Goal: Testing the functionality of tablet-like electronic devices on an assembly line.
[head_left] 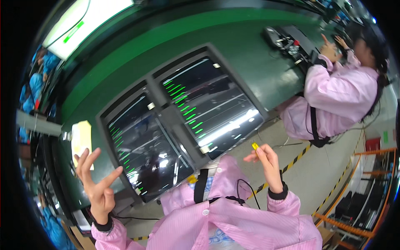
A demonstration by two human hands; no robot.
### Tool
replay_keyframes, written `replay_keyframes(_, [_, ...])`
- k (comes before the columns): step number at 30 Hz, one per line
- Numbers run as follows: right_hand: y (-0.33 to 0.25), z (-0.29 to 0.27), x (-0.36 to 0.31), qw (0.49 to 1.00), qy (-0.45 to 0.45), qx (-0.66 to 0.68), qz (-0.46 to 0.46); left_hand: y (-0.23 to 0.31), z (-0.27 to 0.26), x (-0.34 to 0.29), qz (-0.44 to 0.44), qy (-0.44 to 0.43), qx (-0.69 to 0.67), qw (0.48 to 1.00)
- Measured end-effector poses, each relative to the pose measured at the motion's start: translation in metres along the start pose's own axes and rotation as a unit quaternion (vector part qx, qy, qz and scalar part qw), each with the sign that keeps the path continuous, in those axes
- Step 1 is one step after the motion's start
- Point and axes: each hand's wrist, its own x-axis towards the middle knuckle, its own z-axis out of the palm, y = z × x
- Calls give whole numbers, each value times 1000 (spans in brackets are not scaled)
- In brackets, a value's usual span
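Note:
Two dark glossy glass panels, the left panel (148, 143) and the right panel (214, 93), lie side by side in a grey frame (152, 85) on the bench. Rows of short green marks or reflections show on both. My left hand (98, 189) hovers by the frame's left edge, fingers spread, holding nothing. Off the frame's near right corner, my right hand (268, 164) pinches a small yellow piece (255, 146) between thumb and finger; its exact kind is too small to tell. Both wrists wear black bands, and a cord runs from the left one.
The frame rests on a green bench (125, 54). Pale yellow paper (81, 137) lies at its left. At the right, a co-worker in pink (337, 89) sits by a black device (291, 43). Orange shelving (358, 200) stands at far right, and a lit white panel (85, 25) at upper left.

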Motion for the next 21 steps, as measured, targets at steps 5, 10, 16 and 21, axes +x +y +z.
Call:
replay_keyframes(5, [1,-2,19,997,45,36,-41,12,7,57,72,-19,11,997])
replay_keyframes(10, [3,-1,25,995,38,68,-64,37,22,100,115,-53,-19,992])
replay_keyframes(16, [1,-6,27,992,28,111,-51,57,36,137,156,-91,-37,983])
replay_keyframes(21, [0,-13,30,991,11,126,-44,62,51,166,169,-115,-56,977])
